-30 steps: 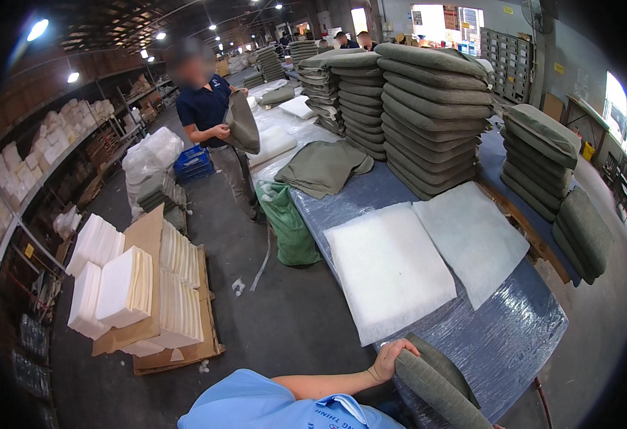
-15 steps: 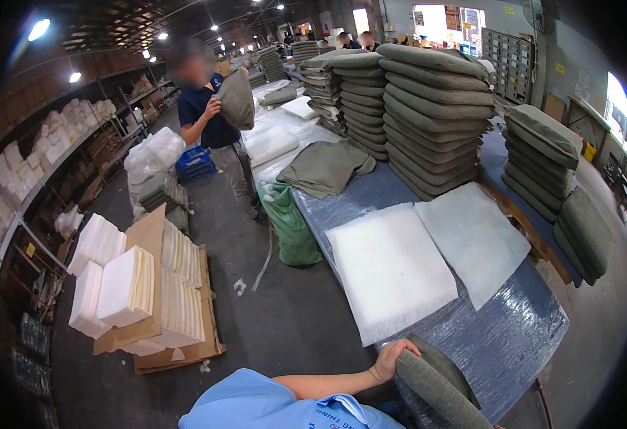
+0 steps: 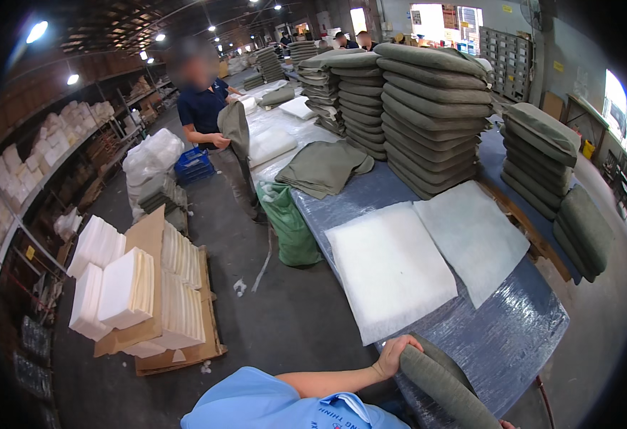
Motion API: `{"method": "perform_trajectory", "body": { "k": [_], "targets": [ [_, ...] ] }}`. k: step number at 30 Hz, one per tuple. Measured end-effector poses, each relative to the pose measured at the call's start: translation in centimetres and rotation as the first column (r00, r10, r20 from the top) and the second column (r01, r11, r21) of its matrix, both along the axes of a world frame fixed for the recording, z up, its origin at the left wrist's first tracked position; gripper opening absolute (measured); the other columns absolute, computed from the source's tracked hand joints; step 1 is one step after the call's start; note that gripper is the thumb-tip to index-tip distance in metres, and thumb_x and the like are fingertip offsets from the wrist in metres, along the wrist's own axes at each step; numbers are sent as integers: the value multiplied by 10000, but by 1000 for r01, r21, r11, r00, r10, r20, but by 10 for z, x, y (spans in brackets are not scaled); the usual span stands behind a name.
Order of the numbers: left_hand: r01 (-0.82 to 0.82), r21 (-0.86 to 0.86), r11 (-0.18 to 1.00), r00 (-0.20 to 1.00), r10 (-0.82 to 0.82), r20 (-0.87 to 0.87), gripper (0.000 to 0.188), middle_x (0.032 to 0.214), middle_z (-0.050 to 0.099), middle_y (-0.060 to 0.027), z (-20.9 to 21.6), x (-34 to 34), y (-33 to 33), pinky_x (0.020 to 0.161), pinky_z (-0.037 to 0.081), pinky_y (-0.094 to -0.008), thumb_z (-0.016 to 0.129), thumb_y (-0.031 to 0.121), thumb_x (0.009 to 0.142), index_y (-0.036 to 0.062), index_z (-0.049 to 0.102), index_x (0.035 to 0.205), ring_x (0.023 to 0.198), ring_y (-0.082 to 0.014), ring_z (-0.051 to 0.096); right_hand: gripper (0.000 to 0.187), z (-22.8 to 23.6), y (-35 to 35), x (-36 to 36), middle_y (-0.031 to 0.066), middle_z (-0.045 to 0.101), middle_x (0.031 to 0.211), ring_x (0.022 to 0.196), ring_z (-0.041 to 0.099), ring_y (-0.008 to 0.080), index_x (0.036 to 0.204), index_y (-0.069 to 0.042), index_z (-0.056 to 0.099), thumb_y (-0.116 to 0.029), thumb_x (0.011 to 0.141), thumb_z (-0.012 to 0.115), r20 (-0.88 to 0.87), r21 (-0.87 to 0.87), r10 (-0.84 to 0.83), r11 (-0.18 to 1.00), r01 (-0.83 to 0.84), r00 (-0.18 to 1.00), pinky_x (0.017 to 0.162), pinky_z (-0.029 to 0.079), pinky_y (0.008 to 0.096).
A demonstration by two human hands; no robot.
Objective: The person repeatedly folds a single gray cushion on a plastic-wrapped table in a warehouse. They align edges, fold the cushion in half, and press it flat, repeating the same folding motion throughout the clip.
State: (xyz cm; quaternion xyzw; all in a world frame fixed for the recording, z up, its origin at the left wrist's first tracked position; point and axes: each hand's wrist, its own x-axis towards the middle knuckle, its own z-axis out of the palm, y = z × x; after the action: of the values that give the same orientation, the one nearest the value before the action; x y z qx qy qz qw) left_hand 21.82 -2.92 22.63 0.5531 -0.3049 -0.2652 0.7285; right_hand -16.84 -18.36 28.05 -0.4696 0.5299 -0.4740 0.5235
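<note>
A grey-green fabric cushion stands on edge at the near end of the wrapped table, tilted down to the right. My left hand is closed over its upper left corner, fingers wrapped round the edge. At the lower picture edge, by the cushion's far end, only a sliver of my right hand shows; its fingers are mostly hidden. Beyond the cushion, a white wadding sheet lies flat, with a thinner pale sheet partly next to it on the right.
Tall stacks of grey-green cushions rise from the blue table. Loose fabric covers lie nearby. A green sack leans at the table's left side. On the left, a pallet bears foam blocks. A co-worker handles a cover.
The cushion and my left hand have shifted slightly right. A bit of my right hand now shows at the lower edge. The co-worker has lowered the cover, one arm reaching over the table.
</note>
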Motion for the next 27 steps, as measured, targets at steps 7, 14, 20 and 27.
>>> {"method": "perform_trajectory", "body": {
  "k": [7,14,20,27],
  "targets": [
    [5,19,1000,998,-4,-60,614,913,735,-122,2,5,-11,874,496,-333,293,425,1092,-9,706,956,875,-214,672,611,9,-18,-2,227,695,1126,1064,648,357,1148,94,694,-444,1067,415,-69,26,118,993,-116,991,977,489,473],
    [-2,77,997,998,6,-56,696,935,746,-129,2,19,-7,911,489,-321,239,455,1084,-25,726,953,906,-203,667,540,86,-14,32,252,708,1168,1099,667,376,1308,43,636,-384,979,661,-792,-13,424,708,-706,440,969,507,440],
    [55,61,997,995,-49,-85,700,971,741,-126,0,15,2,936,486,-325,242,477,1084,-25,723,998,934,-206,664,822,141,31,126,255,694,1128,1103,656,427,1384,-4,534,-379,733,870,-950,164,311,412,-896,-31,938,522,491],
    [101,96,990,989,-89,-118,657,1140,708,-128,0,9,30,1019,455,-327,255,459,1111,-28,692,1165,1078,-197,632,794,134,38,142,240,684,1198,1148,640,417,1335,-29,558,-349,691,896,-894,287,436,391,-874,-98,952,519,496]
  ]
}}
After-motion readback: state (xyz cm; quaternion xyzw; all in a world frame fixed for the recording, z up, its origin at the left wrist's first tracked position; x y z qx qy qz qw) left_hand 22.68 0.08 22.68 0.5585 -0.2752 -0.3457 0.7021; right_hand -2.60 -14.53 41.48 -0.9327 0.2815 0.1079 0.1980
